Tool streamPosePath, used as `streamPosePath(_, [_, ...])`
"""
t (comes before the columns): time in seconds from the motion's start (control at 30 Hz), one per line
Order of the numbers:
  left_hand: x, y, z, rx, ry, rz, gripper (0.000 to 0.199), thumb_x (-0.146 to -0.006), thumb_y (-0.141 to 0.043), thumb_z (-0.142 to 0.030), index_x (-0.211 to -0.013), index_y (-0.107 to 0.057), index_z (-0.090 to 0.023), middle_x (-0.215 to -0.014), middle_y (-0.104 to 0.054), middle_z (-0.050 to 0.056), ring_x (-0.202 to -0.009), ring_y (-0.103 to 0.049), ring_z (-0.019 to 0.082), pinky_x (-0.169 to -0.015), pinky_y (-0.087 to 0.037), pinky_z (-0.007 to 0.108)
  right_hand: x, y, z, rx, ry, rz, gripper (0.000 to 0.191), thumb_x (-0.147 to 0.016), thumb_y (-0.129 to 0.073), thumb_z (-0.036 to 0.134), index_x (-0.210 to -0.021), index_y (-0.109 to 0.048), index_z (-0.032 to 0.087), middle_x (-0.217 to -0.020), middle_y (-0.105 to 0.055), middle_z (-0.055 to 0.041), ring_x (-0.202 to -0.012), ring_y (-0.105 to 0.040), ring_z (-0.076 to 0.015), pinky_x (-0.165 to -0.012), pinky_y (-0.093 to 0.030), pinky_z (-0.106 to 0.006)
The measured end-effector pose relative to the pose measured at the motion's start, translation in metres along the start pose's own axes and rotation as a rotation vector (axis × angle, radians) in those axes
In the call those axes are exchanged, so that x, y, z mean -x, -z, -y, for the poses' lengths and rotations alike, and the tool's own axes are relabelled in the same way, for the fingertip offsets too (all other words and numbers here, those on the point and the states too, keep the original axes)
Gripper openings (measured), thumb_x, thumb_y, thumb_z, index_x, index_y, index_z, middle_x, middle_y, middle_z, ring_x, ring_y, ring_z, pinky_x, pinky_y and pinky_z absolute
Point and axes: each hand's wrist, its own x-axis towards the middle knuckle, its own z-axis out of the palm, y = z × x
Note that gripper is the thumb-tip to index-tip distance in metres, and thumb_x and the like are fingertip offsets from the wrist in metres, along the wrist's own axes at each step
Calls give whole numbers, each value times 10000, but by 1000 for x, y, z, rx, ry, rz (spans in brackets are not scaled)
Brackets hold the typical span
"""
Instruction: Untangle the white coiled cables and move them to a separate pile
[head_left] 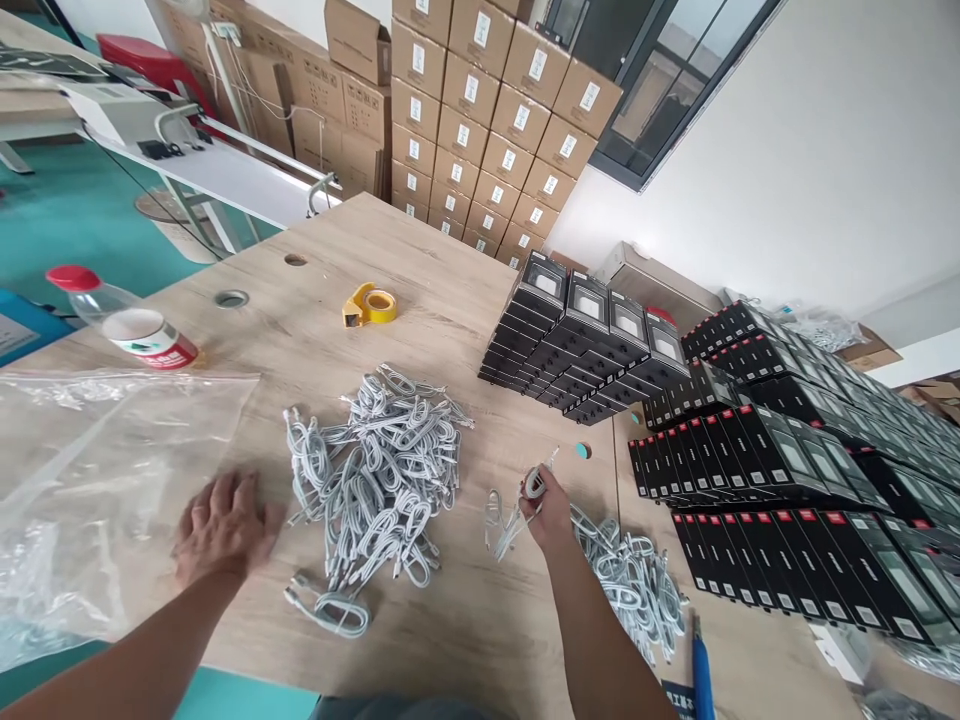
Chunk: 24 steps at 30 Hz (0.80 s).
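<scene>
A large heap of grey-white coiled cables (382,470) lies in the middle of the wooden table (300,330). To its left, my left hand (223,525) rests flat with fingers spread, at the edge of a clear plastic bag (97,480). My right hand (546,508) pinches a coiled cable (534,485) between the two cable heaps. Loose coils (504,525) lie beside and under that hand. A second cable heap (634,585) sits right of my right forearm. One separate coil (334,610) lies just below the large heap.
Black product boxes (720,455) stand in rows at the right, with another stack (577,345) farther back. A yellow tape dispenser (370,305) and a red-capped bottle (142,330) are at the back left. A blue-handled tool (701,670) lies front right.
</scene>
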Motion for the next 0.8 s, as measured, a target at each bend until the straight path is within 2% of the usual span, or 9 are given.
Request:
streamPosePath(0.1, [1,3,-2,9,8,5,640,-979,-250,-429,-1467,-449,-67,-1542,-380,178,-1444,-284,346,-1224,-185,472,4,5,11,1,-1,-15,338,-721,-747,408,-644,-498,194,-516,-446,74,-424,-372,-61,-336,-155,-168])
streamPosePath(0.17, [2,7,-4,13,7,8,637,-981,-244,-422,-1466,-447,-62,-1540,-381,182,-1449,-277,344,-1227,-177,470,11,18,25,0,-7,-12,341,-709,-753,398,-642,-489,193,-525,-445,75,-426,-374,-57,-332,-164,-160])
streamPosePath(0.37, [5,9,-6,9,-3,2,614,-981,-281,-407,-1458,-446,-58,-1538,-379,185,-1444,-278,337,-1227,-176,464,33,95,80,24,-37,-83,271,-713,-717,307,-632,-488,189,-564,-447,49,-471,-421,-70,-326,-212,-151])
streamPosePath(0.5, [4,6,-5,11,-5,-1,613,-969,-299,-410,-1444,-466,-61,-1541,-376,192,-1444,-272,348,-1222,-189,476,40,132,97,-59,-79,-118,209,-683,-654,251,-601,-472,188,-571,-414,36,-478,-415,-72,-338,-252,-142])
streamPosePath(0.7, [2,8,-6,19,-13,-1,634,-962,-266,-429,-1443,-461,-64,-1527,-387,188,-1439,-281,355,-1215,-204,488,44,137,91,-79,-88,-84,186,-682,-652,249,-619,-487,190,-584,-430,23,-493,-412,-84,-351,-261,-145])
streamPosePath(0.8, [2,8,-5,21,-10,6,631,-960,-265,-429,-1447,-455,-76,-1529,-389,178,-1436,-286,355,-1214,-207,492,39,143,87,97,-22,-129,223,-680,-648,329,-612,-482,197,-582,-441,17,-486,-407,-93,-358,-249,-170])
